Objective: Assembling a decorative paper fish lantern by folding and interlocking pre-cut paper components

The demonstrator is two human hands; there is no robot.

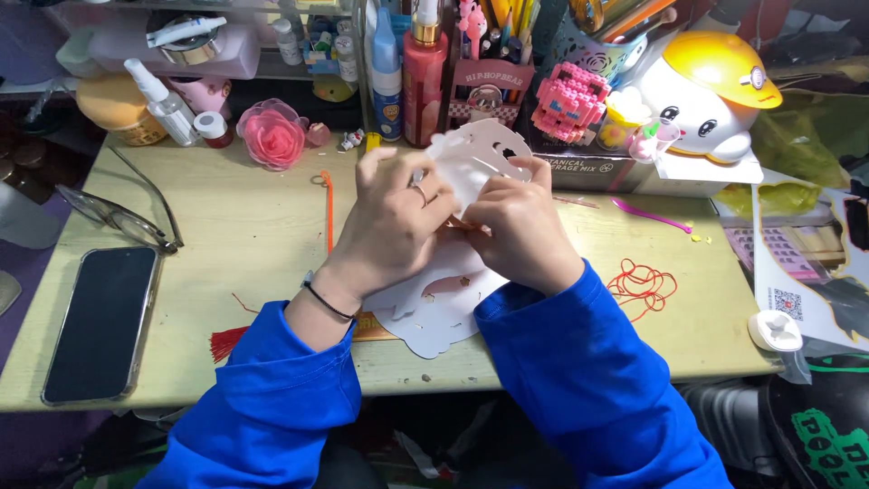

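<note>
Both of my hands meet over the middle of a pale wooden desk [253, 226]. My left hand [394, 222] and my right hand [520, 226] together pinch a white die-cut paper piece [475, 154] that stands up behind my fingers. Its lower part is hidden by my hands. Under my wrists lies a second white cut-out sheet [434, 308] with small holes. A ring is on my left hand and a black band on that wrist. Both sleeves are blue.
A black phone [100, 321] and glasses [122, 217] lie at the left. An orange stick [327, 208], a pink paper flower [272, 134], a red thread tangle [641, 285] and a pink spoon-like stick [647, 215] lie on the desk. Bottles, a pink block figure and a yellow-capped toy line the back.
</note>
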